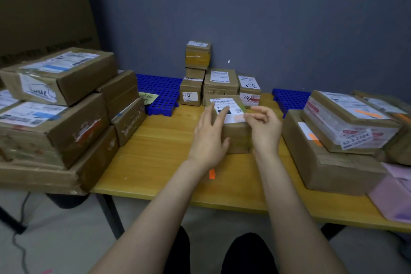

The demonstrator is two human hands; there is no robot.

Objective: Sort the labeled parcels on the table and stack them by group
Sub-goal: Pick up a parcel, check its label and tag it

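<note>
A small brown parcel (236, 134) with a white shipping label stands in the middle of the wooden table (155, 147). My left hand (209, 135) lies over its left side, fingers straight across the label and thumb against its front face. My right hand (264, 127) is at the parcel's right top edge, fingers curled, pinching a small green sticker (243, 108) at the label's corner. Behind it several small parcels (219, 84) are stacked against the wall. Large parcels are piled at the left (55, 107) and at the right (340, 135).
Two blue plastic grid pallets (160, 93) (289, 98) lie at the back of the table. A yellow-green note (148, 98) rests on the left pallet. An orange sticker (212, 173) lies near the front edge. Pink sheets (395, 196) sit at the far right. A big carton (42, 6) leans at the back left.
</note>
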